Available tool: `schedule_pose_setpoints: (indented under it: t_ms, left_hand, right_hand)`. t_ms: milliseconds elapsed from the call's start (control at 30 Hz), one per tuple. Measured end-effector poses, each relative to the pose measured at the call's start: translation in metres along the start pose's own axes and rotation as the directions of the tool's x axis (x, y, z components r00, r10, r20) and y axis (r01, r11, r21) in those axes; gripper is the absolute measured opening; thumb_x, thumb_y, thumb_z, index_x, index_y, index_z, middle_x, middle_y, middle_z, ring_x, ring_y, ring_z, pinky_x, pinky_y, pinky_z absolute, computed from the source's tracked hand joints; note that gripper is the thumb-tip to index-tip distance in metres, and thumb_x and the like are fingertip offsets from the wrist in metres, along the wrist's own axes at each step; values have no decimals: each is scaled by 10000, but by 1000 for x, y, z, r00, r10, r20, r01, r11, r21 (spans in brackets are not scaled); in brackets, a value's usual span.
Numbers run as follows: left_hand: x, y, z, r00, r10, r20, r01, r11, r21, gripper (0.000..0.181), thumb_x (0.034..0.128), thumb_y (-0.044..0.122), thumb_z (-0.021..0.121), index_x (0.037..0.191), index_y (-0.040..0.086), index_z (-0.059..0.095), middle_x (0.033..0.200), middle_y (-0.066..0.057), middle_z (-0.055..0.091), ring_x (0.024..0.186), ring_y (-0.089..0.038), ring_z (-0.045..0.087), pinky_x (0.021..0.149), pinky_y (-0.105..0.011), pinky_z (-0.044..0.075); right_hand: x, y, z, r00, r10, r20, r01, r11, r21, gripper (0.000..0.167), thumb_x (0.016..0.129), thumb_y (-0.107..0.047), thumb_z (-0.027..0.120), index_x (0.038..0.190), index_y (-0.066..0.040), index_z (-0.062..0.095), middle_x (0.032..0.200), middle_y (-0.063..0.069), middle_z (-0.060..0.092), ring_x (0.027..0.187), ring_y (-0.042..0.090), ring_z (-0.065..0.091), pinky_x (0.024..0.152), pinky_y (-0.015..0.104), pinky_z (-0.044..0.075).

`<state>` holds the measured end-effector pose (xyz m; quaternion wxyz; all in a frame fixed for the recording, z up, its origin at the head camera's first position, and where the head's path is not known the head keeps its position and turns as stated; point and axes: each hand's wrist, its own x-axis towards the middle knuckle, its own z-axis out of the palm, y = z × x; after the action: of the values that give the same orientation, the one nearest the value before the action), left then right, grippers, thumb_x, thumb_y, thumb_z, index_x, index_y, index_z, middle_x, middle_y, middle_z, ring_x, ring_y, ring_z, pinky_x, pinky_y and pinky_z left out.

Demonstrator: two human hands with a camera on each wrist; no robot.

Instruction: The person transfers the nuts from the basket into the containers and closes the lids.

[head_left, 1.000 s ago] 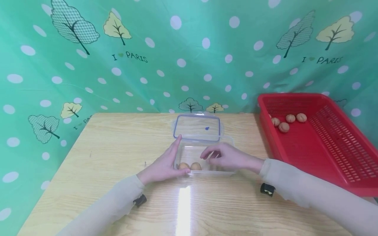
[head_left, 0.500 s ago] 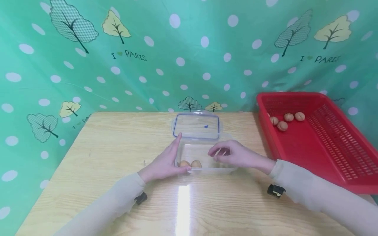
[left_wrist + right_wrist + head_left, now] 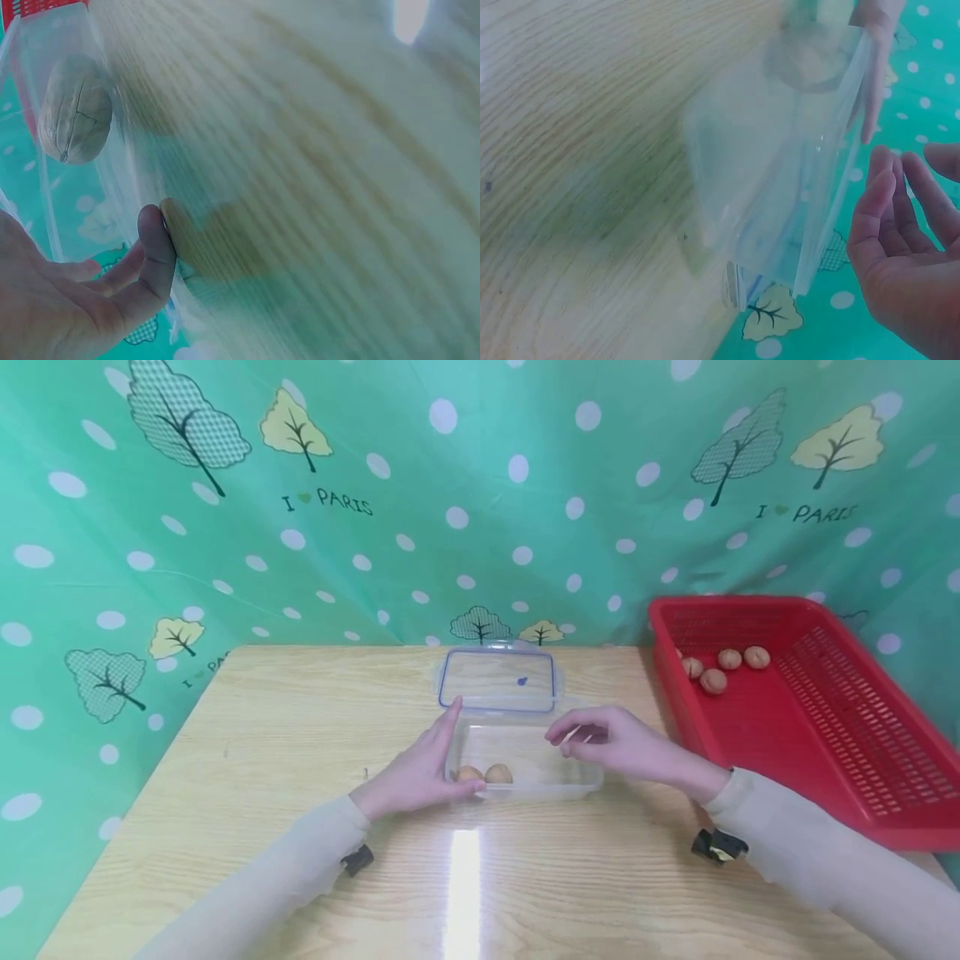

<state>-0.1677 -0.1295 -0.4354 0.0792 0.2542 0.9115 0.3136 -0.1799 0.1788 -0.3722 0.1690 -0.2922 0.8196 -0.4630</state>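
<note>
A clear plastic food container (image 3: 555, 791) stands on the table with two walnuts (image 3: 498, 774) inside, at its front left. My left hand (image 3: 417, 777) holds the container's left end, thumb along the front rim and fingers toward the back. One walnut (image 3: 75, 112) shows large through the plastic in the left wrist view. Over the container's right end is my right hand (image 3: 618, 747), with loosely bent fingers and nothing between them. The right wrist view has that right hand (image 3: 907, 247) beside the container wall (image 3: 772, 165), apart from it.
Behind the container lies its clear lid (image 3: 497, 681) with a blue seal. A red plastic basket (image 3: 787, 760) to the right holds several walnuts (image 3: 713, 682) in its far left part. A green patterned curtain (image 3: 405, 493) hangs behind the table (image 3: 300, 718).
My right hand has moved right and slightly up, from inside the container to above its right end. The left hand keeps its place on the container, and the two walnuts stay put.
</note>
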Motion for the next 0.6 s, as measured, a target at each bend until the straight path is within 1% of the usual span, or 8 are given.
schedule_pose_setpoints:
  t_ms: [133,267,367,533,600]
  left_hand:
    - [-2,0,-2,1000,-1,4,1,1000,-22,1179,800,563,711,1547,80,-64,1599,-110,10,1435,-288,116,1135,-421,171]
    - [-4,-4,-4,1000,4,1,-4,999,-35,1173,801,540,722,1548,84,-60,1596,-113,15,1424,-323,161,1121,-457,214]
    - [-6,-7,-5,1000,7,-7,-7,1000,-30,1172,798,538,726,1549,79,-48,1594,-118,32,1415,-333,187,1111,-470,239]
    - [-6,-9,-5,1000,10,-16,-10,1000,-26,1177,795,547,724,1550,111,-67,1593,-110,35,1417,-321,185,1113,-459,238]
    - [-5,-9,-5,1000,10,-19,-11,1000,-19,1174,799,549,720,1548,129,-80,1594,-111,35,1417,-321,188,1112,-461,244]
  right_hand:
    - [-7,-1,-6,1000,19,-7,-19,1000,13,250,906,-68,646,1147,-4,667,1071,83,675,932,194,640,816,302,543]
    - [-12,2,-14,999,52,-8,-52,998,30,270,915,-85,644,1173,-7,653,1089,64,667,938,205,637,818,292,544]
    - [-16,3,-21,997,77,-18,-76,996,44,278,922,-97,640,1189,-20,648,1108,72,658,949,215,633,837,295,537]
    - [-22,3,-29,994,94,-51,-92,994,57,274,925,-111,638,1190,-40,651,1115,106,658,956,273,639,846,291,527]
    - [-22,2,-31,994,100,-53,-97,994,59,276,920,-107,642,1189,-41,650,1110,112,659,951,283,641,841,294,530]
